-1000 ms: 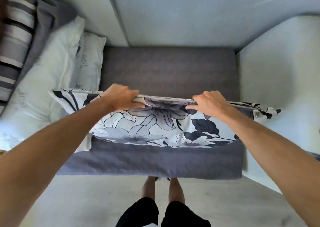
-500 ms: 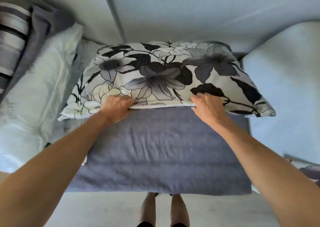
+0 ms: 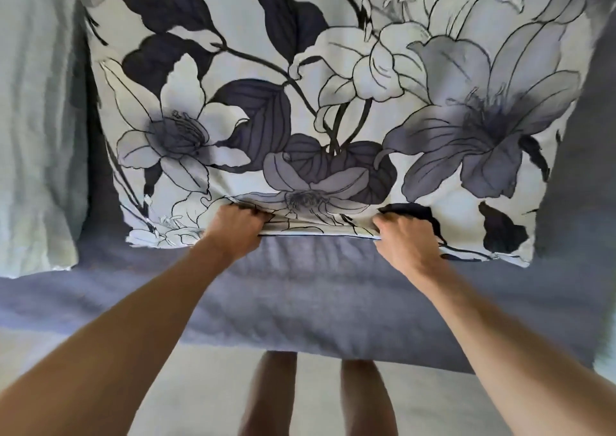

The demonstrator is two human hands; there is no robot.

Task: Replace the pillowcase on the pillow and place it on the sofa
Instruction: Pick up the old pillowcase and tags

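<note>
Sofa: grey seat cushion [image 3: 333, 302] below me, pale pillow [image 3: 33, 135] at left.
Pillow: floral pillowcase [image 3: 300, 102] on, propped on the seat toward the backrest.
Handling: I judge it soft, light, floppy; best gripped along the near hem.
Left hand [image 3: 235, 229]: curled, pinching hem.
Right hand [image 3: 405, 239]: same, just right of centre.

A pale bare pillow [image 3: 31, 119] stands at the left edge, touching the grey seat. Below the seat's front edge lies a light grey floor [image 3: 206, 385]. Soft, even light falls throughout.
</note>
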